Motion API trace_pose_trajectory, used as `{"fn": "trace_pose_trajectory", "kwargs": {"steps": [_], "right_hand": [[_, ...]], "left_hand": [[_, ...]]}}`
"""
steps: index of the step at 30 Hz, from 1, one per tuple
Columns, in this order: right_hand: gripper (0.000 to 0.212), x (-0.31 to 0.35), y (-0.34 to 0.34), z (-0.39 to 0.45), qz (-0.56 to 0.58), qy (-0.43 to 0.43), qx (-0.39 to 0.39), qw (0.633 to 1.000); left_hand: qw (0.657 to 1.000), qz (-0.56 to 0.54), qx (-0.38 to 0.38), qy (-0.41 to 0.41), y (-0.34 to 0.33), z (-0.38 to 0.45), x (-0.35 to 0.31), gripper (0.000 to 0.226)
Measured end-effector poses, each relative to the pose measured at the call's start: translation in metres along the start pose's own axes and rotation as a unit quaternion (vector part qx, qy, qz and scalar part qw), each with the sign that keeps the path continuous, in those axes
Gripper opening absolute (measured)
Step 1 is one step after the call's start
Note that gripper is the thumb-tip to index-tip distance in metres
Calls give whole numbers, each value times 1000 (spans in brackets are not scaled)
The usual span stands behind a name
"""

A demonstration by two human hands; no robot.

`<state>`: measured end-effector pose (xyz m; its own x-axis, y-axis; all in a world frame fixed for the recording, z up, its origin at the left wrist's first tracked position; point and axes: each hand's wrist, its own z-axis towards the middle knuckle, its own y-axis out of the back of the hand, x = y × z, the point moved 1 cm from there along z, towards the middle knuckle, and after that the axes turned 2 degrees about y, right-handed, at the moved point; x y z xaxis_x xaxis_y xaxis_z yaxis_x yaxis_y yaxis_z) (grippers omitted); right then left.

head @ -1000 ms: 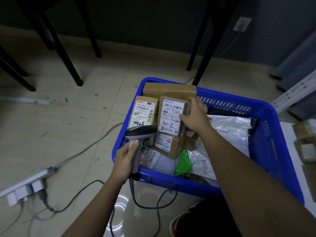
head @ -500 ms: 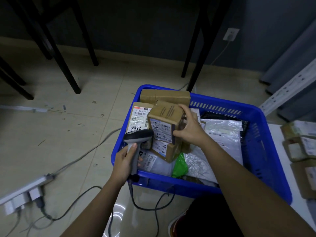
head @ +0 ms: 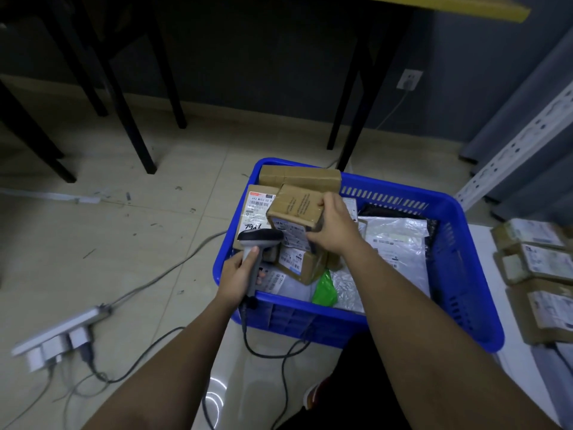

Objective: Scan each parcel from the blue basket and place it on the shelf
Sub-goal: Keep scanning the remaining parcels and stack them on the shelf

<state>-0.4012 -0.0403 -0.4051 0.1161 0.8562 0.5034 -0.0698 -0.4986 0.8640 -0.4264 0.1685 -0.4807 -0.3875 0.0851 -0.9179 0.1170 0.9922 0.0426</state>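
Note:
A blue basket (head: pixel 459 274) on the floor holds several cardboard parcels and plastic mailers. My right hand (head: pixel 333 229) grips a small brown parcel (head: pixel 294 209), lifted and tilted above the others, its white label facing down toward me. My left hand (head: pixel 237 276) holds a grey barcode scanner (head: pixel 259 242) by the handle at the basket's near left corner, its head close under the parcel's label. Another labelled box (head: pixel 257 206) and a long brown box (head: pixel 299 176) lie behind.
Several labelled parcels (head: pixel 539 265) lie on a white surface to the right, beside a grey shelf upright (head: pixel 514 147). Black table legs (head: pixel 356 119) stand behind the basket. A power strip (head: pixel 59 336) and cables lie on the tiled floor at left.
My right hand has lifted the small parcel off the pile and tipped it so its label faces the scanner. My view has risen and pulled back.

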Motion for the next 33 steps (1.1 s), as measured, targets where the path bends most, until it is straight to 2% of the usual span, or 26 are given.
{"fn": "trace_pose_trajectory", "kwargs": {"steps": [3,5,8,11,14,18,23,27,29,33], "right_hand": [[70,0,-4,-6,31,-3,-13,999],[74,-2,-3,-9,109,-54,-51,991],[71,-11,11,-21,255,-159,-155,941],[59,-21,27,-44,362,-190,-164,898],[53,-26,30,-63,375,-190,-116,900],[63,-30,26,-81,408,-220,-90,882],[53,-38,23,-94,402,-228,-79,883],[58,-39,22,-98,388,-228,-72,890],[56,-39,24,-99,398,-233,-77,884],[48,-44,22,-100,417,-254,-89,868]], "left_hand": [[1000,3,1,-6,0,2,2,35],[1000,4,2,-9,0,3,4,37],[1000,-4,3,-13,1,2,4,35],[999,-47,-9,-5,2,2,3,36],[996,-88,-29,2,5,0,4,37],[993,-112,-41,-19,8,-20,0,35],[996,-63,19,-65,12,-57,-12,30],[991,-30,83,-100,9,-78,-34,28],[990,-20,103,-99,7,-85,-43,36],[987,11,125,-99,8,-96,-50,34]]}}
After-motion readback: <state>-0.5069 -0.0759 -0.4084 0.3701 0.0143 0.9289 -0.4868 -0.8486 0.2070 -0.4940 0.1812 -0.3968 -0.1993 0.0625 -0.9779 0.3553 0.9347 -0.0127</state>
